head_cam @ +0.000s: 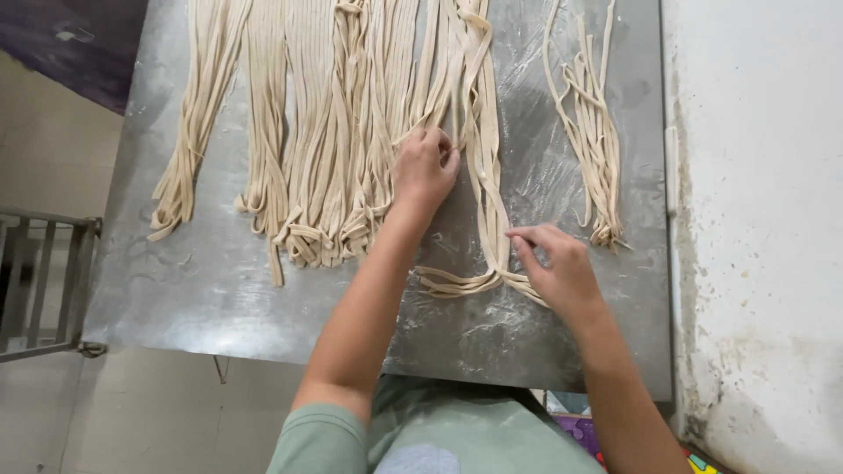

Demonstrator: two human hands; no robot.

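Long pale dough noodle strips (316, 132) lie in bundles along a floured metal table (202, 290). My left hand (424, 168) rests on the middle bundle, its fingers pinched on a few strands. My right hand (555, 268) is lower and to the right, pinching the looped end of a noodle bundle (479, 175) that runs up the table. A thinner separate bundle (593, 132) lies at the far right, apart from both hands.
A stained white wall (755, 219) borders the table's right edge. A metal railing (39, 281) stands to the left over a tiled floor. The table's near edge is at my green shirt (421, 439).
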